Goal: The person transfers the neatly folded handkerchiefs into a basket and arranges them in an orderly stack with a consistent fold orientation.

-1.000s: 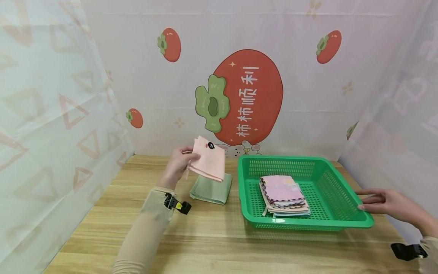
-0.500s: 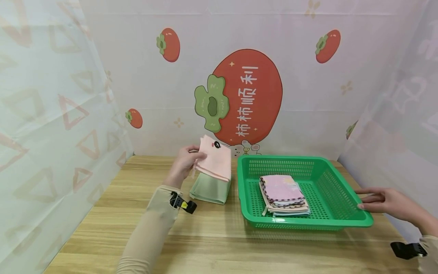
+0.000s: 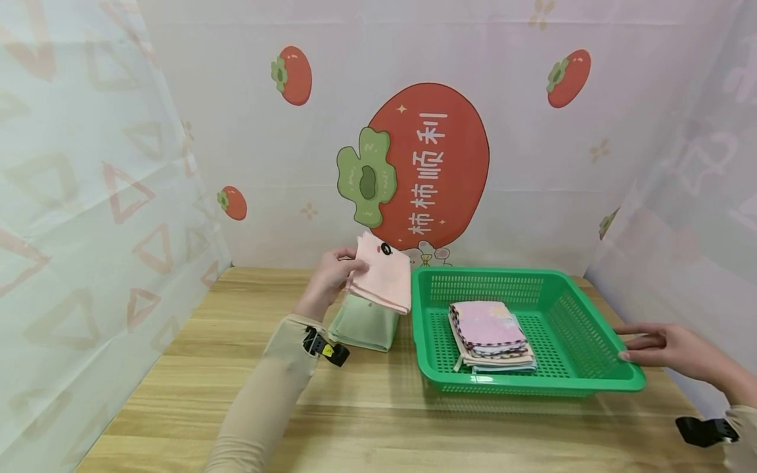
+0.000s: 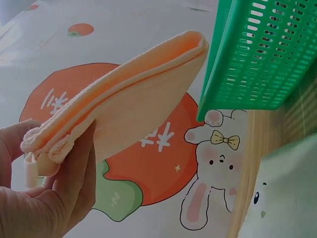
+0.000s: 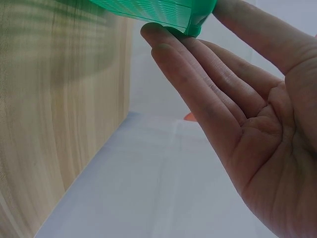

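In the head view my left hand [image 3: 333, 277] pinches a folded pink hand towel [image 3: 383, 276] by its left edge. The towel is held up above a folded pale green towel [image 3: 362, 326] on the table, its right corner close to the basket's left rim. The left wrist view shows the towel's layered folds [image 4: 143, 106] and a small loop by the thumb. My right hand [image 3: 671, 351] holds the right rim of a green plastic basket [image 3: 503, 384], thumb above and fingers beneath. A stack of folded towels [image 3: 487, 325], a pink-purple one on top, lies inside the basket.
The wooden table [image 3: 331, 420] carries the basket on its right half. A white printed backdrop [image 3: 520, 164] with persimmon drawings stands behind the table and along both sides. Bare mesh floor [image 3: 550, 341] shows in the basket to the right of the stack.
My left hand has moved right with the pink towel, from left of the green towel to over it and near the basket. The right hand and basket have stayed in place.
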Demonstrator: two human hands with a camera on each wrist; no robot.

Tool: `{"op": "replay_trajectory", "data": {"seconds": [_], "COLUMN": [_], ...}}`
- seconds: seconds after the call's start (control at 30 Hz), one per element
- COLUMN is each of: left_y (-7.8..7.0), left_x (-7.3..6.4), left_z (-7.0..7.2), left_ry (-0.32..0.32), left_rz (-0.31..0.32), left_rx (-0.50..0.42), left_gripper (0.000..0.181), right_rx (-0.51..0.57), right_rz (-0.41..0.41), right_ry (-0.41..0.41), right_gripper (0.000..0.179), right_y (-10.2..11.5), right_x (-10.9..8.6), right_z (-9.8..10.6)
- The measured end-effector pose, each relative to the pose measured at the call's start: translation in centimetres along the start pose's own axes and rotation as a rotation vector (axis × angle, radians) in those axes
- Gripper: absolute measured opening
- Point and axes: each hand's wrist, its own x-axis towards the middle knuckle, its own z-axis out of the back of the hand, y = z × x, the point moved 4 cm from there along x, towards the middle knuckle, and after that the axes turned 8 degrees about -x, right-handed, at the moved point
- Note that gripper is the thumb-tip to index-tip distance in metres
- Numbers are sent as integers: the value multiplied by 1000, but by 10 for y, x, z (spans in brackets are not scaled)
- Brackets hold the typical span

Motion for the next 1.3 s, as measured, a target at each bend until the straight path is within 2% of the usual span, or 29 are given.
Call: {"op": "replay_trajectory", "data": {"seconds": [0.7,1.3], "left_y": [-2,-2], "left_x": [0,1], "left_z": [-25,-47], "left_ry": [35,75], "left_rz": [-1,7], "left_rx": [-4,51], "left_gripper": [19,13], "right_rx": [4,7], "right_rz": [2,2], "right_ry": [0,3], "right_gripper": [62,62], "right_y": [-9,-9], "right_x": [2,1], "right_z": [-1,-2]}}
